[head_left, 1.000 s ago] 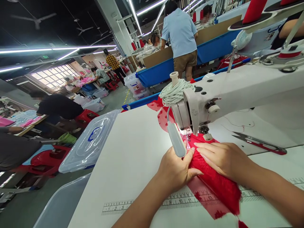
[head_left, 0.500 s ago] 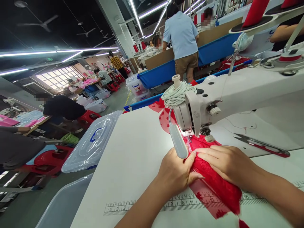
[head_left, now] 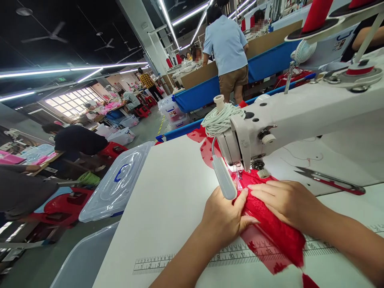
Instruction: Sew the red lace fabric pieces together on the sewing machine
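Red lace fabric (head_left: 264, 208) runs under the presser foot (head_left: 239, 174) of a white sewing machine (head_left: 300, 116), with a sheer red layer trailing toward me. Left of the seam, my left hand (head_left: 223, 212) rests on the cloth, thumb and index finger spread apart; its other fingers are partly hidden. My right hand (head_left: 286, 202) lies over the lace with fingers stretched out flat, close to the left index fingertip. A grey lamp on a bent neck (head_left: 225, 178) hangs in front of the needle area and covers some left fingers. Red-handled thread snips (head_left: 330, 180) lie to the right.
A ruler scale (head_left: 222, 258) crosses the white table (head_left: 162, 192). Pale cord (head_left: 223, 119) is coiled on the machine head. More red fabric (head_left: 207, 150) lies behind it. A clear lidded box (head_left: 120, 180) stands at the left edge. Co-workers sit and stand farther back.
The camera view has shifted slightly. Both hands keep nearly the same place on the red lace fabric, and the fabric shows little movement under the presser foot.
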A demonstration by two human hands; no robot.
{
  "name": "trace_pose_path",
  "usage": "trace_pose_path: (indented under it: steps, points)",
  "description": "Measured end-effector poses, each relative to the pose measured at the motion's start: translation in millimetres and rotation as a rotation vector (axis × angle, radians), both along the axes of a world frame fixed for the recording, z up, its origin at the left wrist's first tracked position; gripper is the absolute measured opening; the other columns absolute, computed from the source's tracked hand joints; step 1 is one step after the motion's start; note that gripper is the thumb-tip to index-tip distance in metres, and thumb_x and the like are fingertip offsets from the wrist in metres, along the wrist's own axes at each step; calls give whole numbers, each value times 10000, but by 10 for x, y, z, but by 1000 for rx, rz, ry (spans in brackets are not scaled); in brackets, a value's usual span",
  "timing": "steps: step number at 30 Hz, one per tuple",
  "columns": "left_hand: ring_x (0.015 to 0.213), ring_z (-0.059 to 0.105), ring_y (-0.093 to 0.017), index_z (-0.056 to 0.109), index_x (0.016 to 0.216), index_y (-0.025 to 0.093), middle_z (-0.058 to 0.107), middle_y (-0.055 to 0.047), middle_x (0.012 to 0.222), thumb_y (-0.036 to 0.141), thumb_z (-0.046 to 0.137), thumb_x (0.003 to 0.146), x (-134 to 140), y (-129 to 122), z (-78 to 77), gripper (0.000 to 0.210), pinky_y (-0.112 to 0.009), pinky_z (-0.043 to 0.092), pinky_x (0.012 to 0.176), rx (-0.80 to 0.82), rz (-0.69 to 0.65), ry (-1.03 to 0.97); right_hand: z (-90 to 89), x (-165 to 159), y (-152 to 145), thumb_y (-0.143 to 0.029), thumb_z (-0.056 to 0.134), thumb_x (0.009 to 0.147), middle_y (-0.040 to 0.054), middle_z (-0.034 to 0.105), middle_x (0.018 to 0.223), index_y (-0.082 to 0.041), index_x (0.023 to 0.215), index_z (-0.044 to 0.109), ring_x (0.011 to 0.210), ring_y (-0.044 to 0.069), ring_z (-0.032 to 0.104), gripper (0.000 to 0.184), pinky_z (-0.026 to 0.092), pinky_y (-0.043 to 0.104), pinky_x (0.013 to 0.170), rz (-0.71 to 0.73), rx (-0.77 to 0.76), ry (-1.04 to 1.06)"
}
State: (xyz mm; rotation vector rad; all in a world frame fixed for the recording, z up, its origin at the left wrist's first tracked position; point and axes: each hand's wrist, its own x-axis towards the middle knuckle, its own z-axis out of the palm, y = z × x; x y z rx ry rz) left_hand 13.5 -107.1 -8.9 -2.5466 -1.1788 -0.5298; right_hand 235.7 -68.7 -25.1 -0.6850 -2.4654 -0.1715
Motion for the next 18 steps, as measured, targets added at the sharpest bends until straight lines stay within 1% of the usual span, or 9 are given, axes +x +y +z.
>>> trace_pose_path:
  steps: [3,6,13,18]
  points:
    - [913,658,-275,669,1276,137,708,-168,1072,655,176,1014,6,2,-9,762,-358,543,725,-16,27,29,-24,9,16,-79,450,887,90,777,1005,-144,1028,700,745,189,702,295,522,293,579,-2,-2,-8]
    - [940,660,-282,664,1287,142,706,-168,1094,671,260,1004,4,1,-19,723,-359,548,736,-29,45,63,-48,11,32,-80,449,888,83,776,1040,-152,1048,699,766,187,706,305,537,290,598,-11,-13,-12]
    - [985,656,-297,634,1335,163,695,-176,1134,685,292,993,-13,12,-37,712,-377,553,752,-41,58,110,-72,18,57,-67,435,870,71,775,1070,-175,1060,706,797,185,720,349,563,286,617,-21,-16,-17]
    - [975,653,-301,619,1349,161,694,-171,1128,659,296,1004,-26,23,-60,686,-394,551,786,-34,57,82,-86,11,67,-68,423,876,66,775,1078,-167,1071,704,824,201,730,356,575,305,603,-39,4,-2]
